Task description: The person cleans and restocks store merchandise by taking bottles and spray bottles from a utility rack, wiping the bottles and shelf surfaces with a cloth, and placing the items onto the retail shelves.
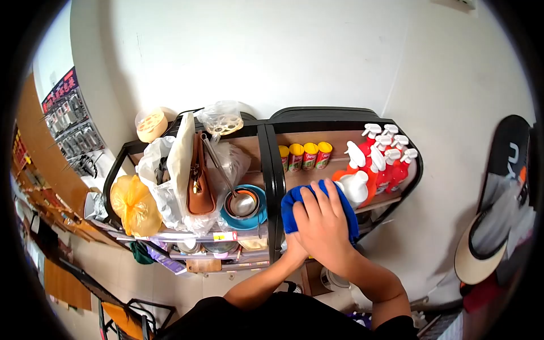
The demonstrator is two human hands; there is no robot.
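A blue cloth [290,212] is bunched over the front of the right shelf section. My right hand [326,229] lies across it, its fingers bent over the folds and gripping it. My left hand [294,248] is tucked beneath the right one against the cloth's lower edge, its fingers hidden. Whether something sits inside the cloth cannot be seen. Just right of the cloth is a bottle with a white top [355,187]. Behind it, red spray bottles [381,170] with white trigger heads stand in a cluster. Several cans with yellow lids [309,157] stand along the back.
A black-framed shelf unit [272,170] stands against the white wall. Its left section holds a brown handbag [202,187], a yellow plastic bag [135,205], a ladle [242,204] and a blue bowl [262,215]. At the far right hangs a visor cap [473,258].
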